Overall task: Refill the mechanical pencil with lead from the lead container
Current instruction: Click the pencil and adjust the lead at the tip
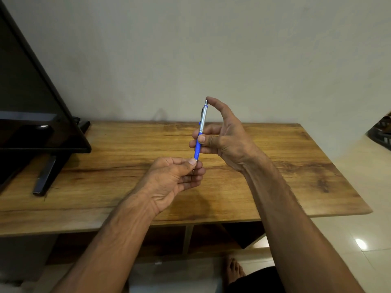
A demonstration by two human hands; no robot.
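Note:
The mechanical pencil [201, 129], silver on top with a blue grip, stands nearly upright above the wooden table [275, 170]. My right hand [224, 136] grips its barrel between thumb and fingers, and the index finger rests on the cap at the top. My left hand [175, 178] pinches the tip at the lower end between thumb and fingers. No lead shows at the tip. I do not see a lead container anywhere in the head view.
A black flat screen [31, 102] on a stand [45, 176] takes up the table's left part. A wall rises right behind the table. Open shelves [211, 237] sit under the tabletop. A tiled floor [359, 240] lies to the right, and a bare foot [232, 269] shows below.

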